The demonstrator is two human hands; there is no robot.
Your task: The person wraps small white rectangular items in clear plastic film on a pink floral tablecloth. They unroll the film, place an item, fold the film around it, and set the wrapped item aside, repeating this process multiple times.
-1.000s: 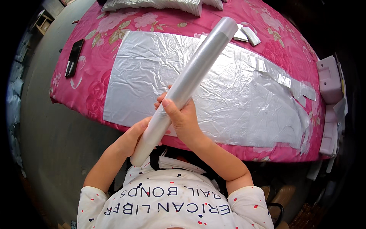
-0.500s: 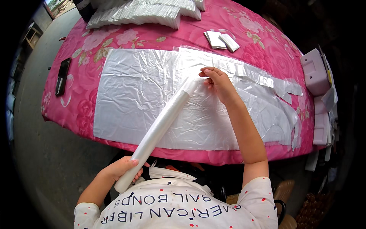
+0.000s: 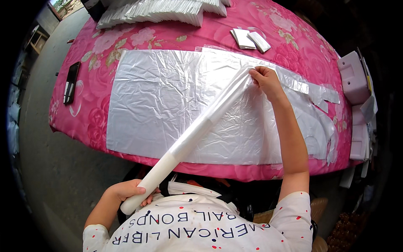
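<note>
- The near end of the white roll of plastic film [image 3: 184, 145] is gripped in the left hand [image 3: 128, 191], close to the body at the near left; the roll slants up toward the far right.
- The film's free end is pinched in the closed fingers of the right hand [image 3: 264, 80], stretched out over the spread plastic sheet [image 3: 168, 101] on the pink floral tablecloth [image 3: 105, 46].
- The thin film could be torn or stretched if too much tension is applied between the widely separated hands.
- The pinch could slip, and the film could spring back and cling to itself.
- The spread sheet could be dragged or wrinkled if the sagging roll brushes it.
</note>
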